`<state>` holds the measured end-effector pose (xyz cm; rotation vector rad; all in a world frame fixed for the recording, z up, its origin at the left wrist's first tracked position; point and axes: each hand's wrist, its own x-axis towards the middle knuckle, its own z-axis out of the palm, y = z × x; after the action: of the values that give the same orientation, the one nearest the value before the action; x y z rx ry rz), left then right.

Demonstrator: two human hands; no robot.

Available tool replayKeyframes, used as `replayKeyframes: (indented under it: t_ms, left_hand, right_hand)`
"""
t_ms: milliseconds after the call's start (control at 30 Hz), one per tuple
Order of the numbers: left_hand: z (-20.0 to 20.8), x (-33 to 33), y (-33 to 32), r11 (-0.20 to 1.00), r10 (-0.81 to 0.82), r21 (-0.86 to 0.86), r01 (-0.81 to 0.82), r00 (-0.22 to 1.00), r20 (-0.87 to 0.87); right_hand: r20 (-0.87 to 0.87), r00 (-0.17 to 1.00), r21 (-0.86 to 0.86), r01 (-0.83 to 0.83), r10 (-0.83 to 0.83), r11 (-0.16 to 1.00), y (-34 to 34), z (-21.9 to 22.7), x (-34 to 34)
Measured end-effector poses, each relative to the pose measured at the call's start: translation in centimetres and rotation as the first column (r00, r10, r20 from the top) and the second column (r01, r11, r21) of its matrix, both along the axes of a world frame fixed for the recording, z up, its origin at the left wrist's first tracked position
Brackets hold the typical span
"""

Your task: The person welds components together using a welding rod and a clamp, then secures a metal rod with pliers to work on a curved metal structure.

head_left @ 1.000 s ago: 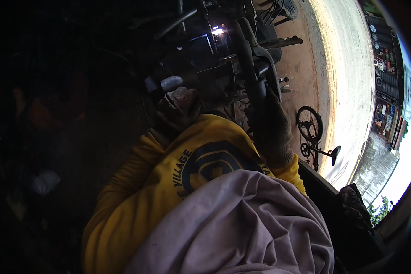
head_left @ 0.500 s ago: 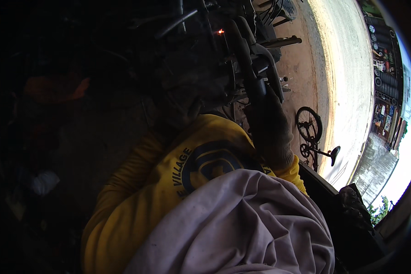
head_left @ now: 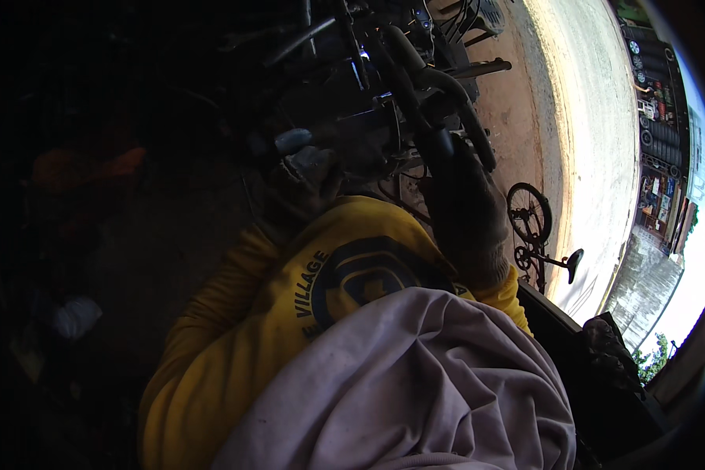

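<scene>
A: Right hand [head_left: 466, 223] — one dark work glove, clenched round a black metal bar [head_left: 435, 86]. Bar's long axis?

B: Slants from upper left down to the glove, amid dark bike parts. Left hand [head_left: 301, 176] — grip unclear, too dark. One small bicycle [head_left: 536, 235] stands beyond.

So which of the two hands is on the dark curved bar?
The right hand, in a dirty work glove, is wrapped around the dark curved bar. The left hand sits lower and further left, beside a small grey tool, off the bar.
</scene>
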<state>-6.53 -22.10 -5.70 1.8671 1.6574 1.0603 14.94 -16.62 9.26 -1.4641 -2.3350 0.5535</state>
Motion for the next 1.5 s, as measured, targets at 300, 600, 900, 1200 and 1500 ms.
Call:
replayKeyframes:
  t_ms: [300,600,900,1200,1500]
  left_hand:
    - [-4.9,0.6,-1.5,0.997,0.071,-0.034,-0.076,0.991,-0.117]
    - [-0.2,-0.7,0.2,0.974,0.076,0.226,-0.023,0.97,-0.231]
    - [-1.3,0.0,0.0,0.99,0.062,0.135,-0.051,0.995,-0.079]
    - [-0.5,0.1,0.0,0.996,0.043,0.081,-0.04,0.998,-0.035]
    - [-0.4,0.2,0.0,0.986,0.071,0.155,-0.055,0.992,-0.101]
  right_hand:
    - [-0.357,0.876,-0.423,0.158,-0.324,0.892,-0.2,1.1,0.3]
    - [-0.135,0.985,-0.205,0.081,-0.11,0.975,-0.1,-0.4,0.5]
    - [-0.056,0.985,-0.232,0.145,-0.162,0.962,0.0,-0.3,0.1]
    - [-0.083,0.995,-0.154,0.046,-0.06,0.987,0.1,-1.0,0.5]
    - [-0.071,0.989,-0.243,0.108,-0.129,0.964,-0.1,-0.8,0.3]
